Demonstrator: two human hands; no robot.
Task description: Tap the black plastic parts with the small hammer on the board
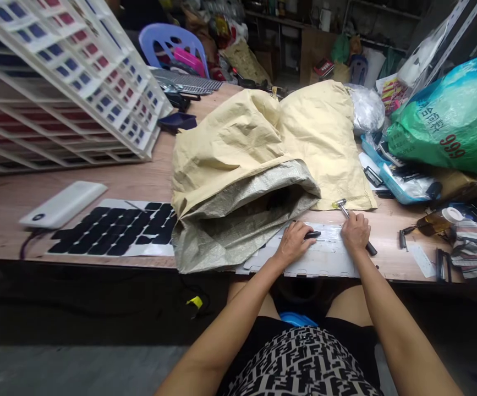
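My left hand (292,243) is closed on a small dark elongated part (313,235), whose black end sticks out to the right past the fingers. Wrapped round a small hammer (343,207) is my right hand (356,232). The hammer's metal head with a yellowish tip points away from me, and its black handle end shows below the fist. Both hands rest over a pale, tape-covered board (324,264) at the table's front edge. Just beyond my left hand, a beige woven sack (238,143) lies with its mouth open toward me; its inside is dark.
A white plastic crate (139,144) stands at the left. Near it are a white box-shaped device (65,204) and a sheet of black pads (110,231). On the right are blue trays (403,190), a brown bottle (432,221), a striped cloth (475,250) and a green bag (448,121).
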